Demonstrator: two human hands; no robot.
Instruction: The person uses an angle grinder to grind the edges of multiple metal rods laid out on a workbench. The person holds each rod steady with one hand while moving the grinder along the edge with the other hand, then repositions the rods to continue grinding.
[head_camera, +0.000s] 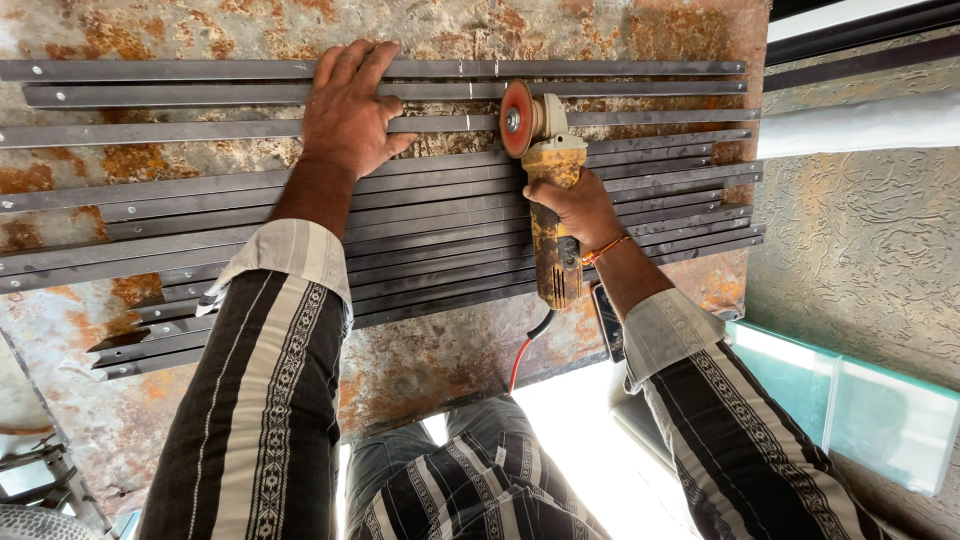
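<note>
— What is the tool in hand?

— A worn yellow angle grinder (553, 205) with a pale grey head and a round reddish-orange cutting disc (516, 119). Its plastic body is scuffed and stained dark (plainly well used), and a black and red cable (524, 352) hangs from its rear end. The disc stands on edge against one of the long dark flat steel strips (430, 215), near thin white marks drawn across the upper strips.

— And the strips themselves?

— Narrow, flat, dull grey-black, lying side by side in rows across a rusty, mottled steel table (420, 360). The table's sheet is patchy orange and grey. The lower strips sit tightly packed; the top three lie apart, with rust showing between them.

— How do the hands sit?

— The right hand (577, 206) wraps the grinder's body, fingers curled tight around it, an orange thread at the wrist. The left hand (348, 112) lies flat on the upper strips just beside the disc, fingers (352, 62) close together and stretched out, palm pressing down.

— Anything else nearby?

— Black sleeves with pale patterned stripes, and pale green glass slabs (860, 400) lying to the right on a textured floor (850, 250).
</note>
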